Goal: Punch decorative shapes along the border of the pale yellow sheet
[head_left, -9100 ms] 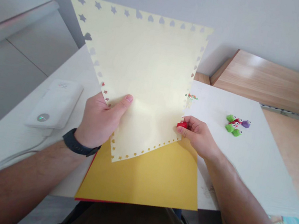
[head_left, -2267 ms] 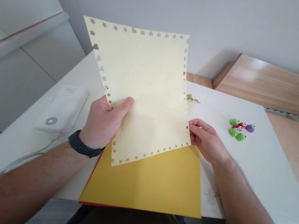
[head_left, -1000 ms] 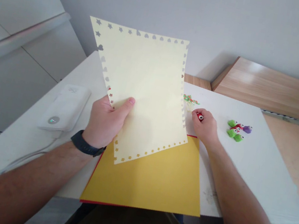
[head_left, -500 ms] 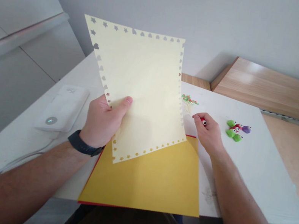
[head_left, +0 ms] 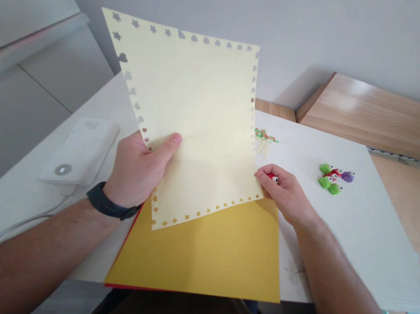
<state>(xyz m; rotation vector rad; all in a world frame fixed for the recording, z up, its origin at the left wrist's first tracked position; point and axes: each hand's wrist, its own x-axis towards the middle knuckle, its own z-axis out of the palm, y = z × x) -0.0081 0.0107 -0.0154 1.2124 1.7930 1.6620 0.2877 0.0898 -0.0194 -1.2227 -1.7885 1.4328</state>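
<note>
L hand (head_left: pixel 139 163): pinching cream sheet (head_left: pixel 210 108) | R hand (head_left: pixel 284 190): curled rnd red punch (head_left: pixel 270 176), by sheet's edge | tip: best keep sheet taut btw hands

The left hand (head_left: pixel 138 169) grips a cream sheet (head_left: pixel 210 108) by its left edge, thumb on the front, holding it tilted up above the worktop (head_left: pixel 356 248). Star and heart cut-outs run along the sheet's edges. The right hand (head_left: pixel 283 189) closes round a small red piece with an eye (head_left: pixel 272 178), partly hidden by the fingers, at the sheet's right edge near the lower corner. Below lies a yellow sheet (head_left: pixel 209 254), with red showing along its left side. Paper scraps (head_left: pixel 265 136) lie behind the right hand; green, red and purple pieces (head_left: pixel 334 179) cluster farther right. A white device (head_left: pixel 79 150) with a cable (head_left: pixel 25 222) sits at left
</note>
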